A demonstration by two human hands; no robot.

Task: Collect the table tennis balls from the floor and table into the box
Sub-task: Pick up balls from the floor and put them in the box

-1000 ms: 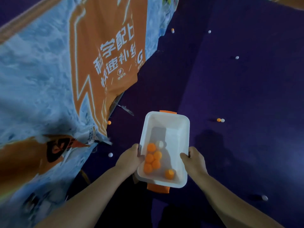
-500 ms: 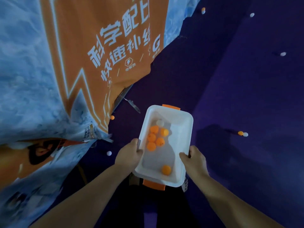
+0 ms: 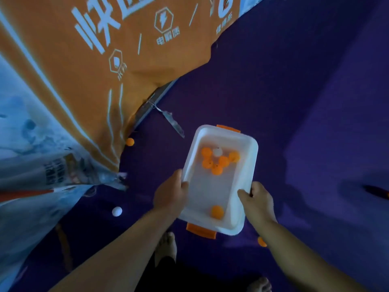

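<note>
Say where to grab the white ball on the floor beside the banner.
Take the white ball across its middle, coming straight down from above with fingertips on opposite sides. It is a smooth sphere lying free on the purple floor, with the banner hanging close on its left, so a side approach looks cramped. Either hand must first leave the box.

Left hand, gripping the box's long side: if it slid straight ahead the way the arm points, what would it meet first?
Likely the box wall itself, which the left hand already grips.
</note>
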